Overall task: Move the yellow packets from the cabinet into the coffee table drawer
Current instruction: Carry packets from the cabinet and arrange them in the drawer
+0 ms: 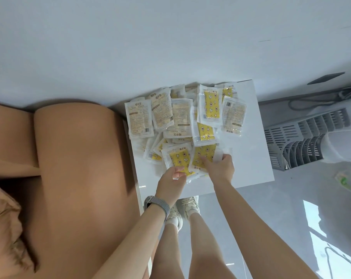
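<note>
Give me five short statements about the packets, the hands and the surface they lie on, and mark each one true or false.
1. The yellow packets lie in a loose pile on a white cabinet top. True.
2. Every packet lies yellow side up. False: several show a pale printed back.
3. Both hands touch packets at the near edge of the pile. True: the left hand and the right hand each hold one.
4. A watch band sits on the right wrist. False: it is on the left wrist.
5. A grey slatted rack stands left of the cabinet. False: it is on the right; a brown sofa is on the left.
</note>
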Tool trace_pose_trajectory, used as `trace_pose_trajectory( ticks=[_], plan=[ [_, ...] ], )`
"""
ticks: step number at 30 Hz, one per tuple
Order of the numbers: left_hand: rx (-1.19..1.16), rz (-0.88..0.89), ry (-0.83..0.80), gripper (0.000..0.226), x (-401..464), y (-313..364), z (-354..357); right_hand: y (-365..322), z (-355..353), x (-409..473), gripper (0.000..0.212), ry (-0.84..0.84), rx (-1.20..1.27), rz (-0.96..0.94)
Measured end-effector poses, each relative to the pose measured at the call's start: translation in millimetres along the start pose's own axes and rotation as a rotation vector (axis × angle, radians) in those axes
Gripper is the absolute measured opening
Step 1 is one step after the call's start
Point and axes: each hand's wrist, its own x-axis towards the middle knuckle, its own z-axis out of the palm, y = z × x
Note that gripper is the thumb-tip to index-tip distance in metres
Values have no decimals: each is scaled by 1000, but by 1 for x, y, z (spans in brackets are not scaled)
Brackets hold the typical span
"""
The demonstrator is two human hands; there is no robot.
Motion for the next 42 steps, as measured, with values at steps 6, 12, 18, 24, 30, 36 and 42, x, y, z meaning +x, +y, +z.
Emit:
trace_pose_trajectory(
  ticks=[6, 12, 18, 24, 30, 36, 42],
  plan=[
    [-79, -36, -20, 19, 0, 5, 8, 18, -23, -15, 10, -282, 325, 116],
    [-118, -81, -113, 65, -1, 10, 5, 20, -50, -56, 16, -488, 411, 80],
    [-537, -199, -320, 39, -5, -4, -16, 4, -40, -80, 14, -671, 151, -106],
    [-647, -145, -98, 59, -4, -22, -66, -2, -3, -70, 40, -478, 64, -229],
    [-532, -83, 88, 42, 1, -32, -97, -1, 44, -57, 85, -35, -275, -354],
    [-524, -40, 98, 32, 7, -28, -92, -4, 61, -53, 72, 57, -460, -313],
    [-403, 135, 187, 73, 14, -30, -89, -6, 51, -61, 51, -65, -179, -318]
  ],
)
